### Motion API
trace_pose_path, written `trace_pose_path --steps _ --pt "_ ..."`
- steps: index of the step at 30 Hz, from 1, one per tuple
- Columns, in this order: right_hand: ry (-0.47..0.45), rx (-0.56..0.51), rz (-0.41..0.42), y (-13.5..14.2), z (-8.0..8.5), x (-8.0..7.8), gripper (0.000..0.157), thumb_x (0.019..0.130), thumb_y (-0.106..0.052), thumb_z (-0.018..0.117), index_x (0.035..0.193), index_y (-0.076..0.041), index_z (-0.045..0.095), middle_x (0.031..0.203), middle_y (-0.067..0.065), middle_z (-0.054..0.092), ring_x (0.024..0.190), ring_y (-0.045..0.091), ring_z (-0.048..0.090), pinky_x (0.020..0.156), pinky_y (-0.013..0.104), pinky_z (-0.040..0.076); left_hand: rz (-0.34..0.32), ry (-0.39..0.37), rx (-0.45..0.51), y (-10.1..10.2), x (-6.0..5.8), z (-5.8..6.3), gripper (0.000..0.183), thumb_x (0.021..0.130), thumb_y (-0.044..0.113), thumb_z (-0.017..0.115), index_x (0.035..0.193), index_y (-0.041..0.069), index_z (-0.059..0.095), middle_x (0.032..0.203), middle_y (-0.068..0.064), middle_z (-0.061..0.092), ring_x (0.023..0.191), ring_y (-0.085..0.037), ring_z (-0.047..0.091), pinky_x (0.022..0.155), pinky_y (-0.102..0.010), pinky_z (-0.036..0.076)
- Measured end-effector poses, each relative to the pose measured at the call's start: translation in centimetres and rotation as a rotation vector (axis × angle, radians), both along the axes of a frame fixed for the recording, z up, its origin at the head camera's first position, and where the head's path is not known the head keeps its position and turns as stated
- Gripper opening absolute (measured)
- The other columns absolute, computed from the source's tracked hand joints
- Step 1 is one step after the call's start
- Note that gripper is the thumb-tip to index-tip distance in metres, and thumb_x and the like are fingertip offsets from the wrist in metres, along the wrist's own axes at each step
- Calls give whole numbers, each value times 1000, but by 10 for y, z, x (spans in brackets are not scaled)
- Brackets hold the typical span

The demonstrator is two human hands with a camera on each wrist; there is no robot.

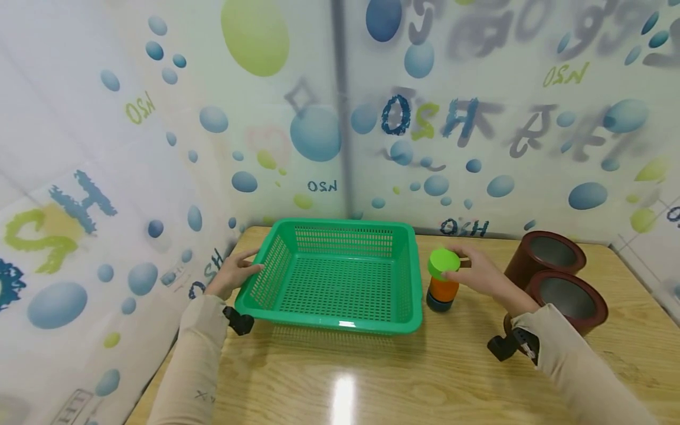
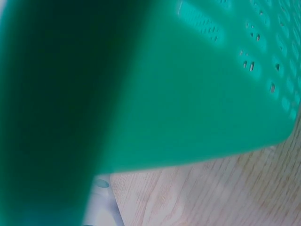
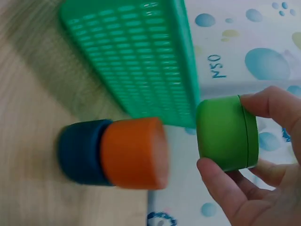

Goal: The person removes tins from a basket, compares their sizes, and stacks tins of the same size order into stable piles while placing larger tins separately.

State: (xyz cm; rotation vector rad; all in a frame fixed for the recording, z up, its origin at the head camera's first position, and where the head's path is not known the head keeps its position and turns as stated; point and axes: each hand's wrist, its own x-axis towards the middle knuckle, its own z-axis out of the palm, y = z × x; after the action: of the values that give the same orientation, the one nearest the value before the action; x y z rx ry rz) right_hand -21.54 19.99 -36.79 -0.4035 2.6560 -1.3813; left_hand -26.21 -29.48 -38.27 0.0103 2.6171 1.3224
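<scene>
My right hand (image 1: 478,271) grips a light-green cup-like piece (image 3: 223,134) between thumb and fingers. In the right wrist view, a gap separates it from the orange cup-like piece (image 3: 131,153) below. That orange piece sits on a dark blue one (image 3: 82,151) standing on the table, just right of the green plastic basket (image 1: 340,324). At the basket's left rim is my left hand (image 1: 231,276), its thumb over the rim and its other fingers along the outside. The left wrist view shows the basket's outer wall (image 2: 188,108) close up, without the hand.
Two dark red-brown cylinders (image 1: 571,298) with grey tops stand at the right, beside my right forearm. The wooden table (image 1: 297,383) meets a wall (image 1: 361,177) covered in a printed bubble pattern at the back and left.
</scene>
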Motion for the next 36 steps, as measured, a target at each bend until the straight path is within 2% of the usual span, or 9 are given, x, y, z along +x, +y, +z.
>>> trace_pose_path --steps 4,12,26,36 --pt "-32 24 -43 3 -10 3 63 85 -19 63 132 9 34 127 28 38 110 44 43 83 47 46 -1 5 2 0 0 0 57 92 19 52 143 9 27 125 -34 40 94 -34 57 77 -41 49" --pt "-39 36 -85 5 -17 7 67 85 -24 63 134 8 31 128 28 38 111 44 42 84 48 45 -10 4 10 -2 1 1 58 92 20 52 143 9 25 127 -34 38 99 -37 54 79 -43 48" --pt "-47 30 -86 6 -24 8 71 84 -27 64 137 6 29 132 29 34 111 45 41 82 48 46 -21 6 4 -2 0 0 59 93 21 51 144 8 23 130 -34 33 110 -43 45 86 -49 43" --pt "-71 13 -74 6 -22 11 76 84 -29 64 139 4 22 136 30 26 116 48 35 86 52 42 -16 0 23 -1 0 -1 59 93 20 51 143 8 24 127 -34 38 102 -37 52 82 -43 47"
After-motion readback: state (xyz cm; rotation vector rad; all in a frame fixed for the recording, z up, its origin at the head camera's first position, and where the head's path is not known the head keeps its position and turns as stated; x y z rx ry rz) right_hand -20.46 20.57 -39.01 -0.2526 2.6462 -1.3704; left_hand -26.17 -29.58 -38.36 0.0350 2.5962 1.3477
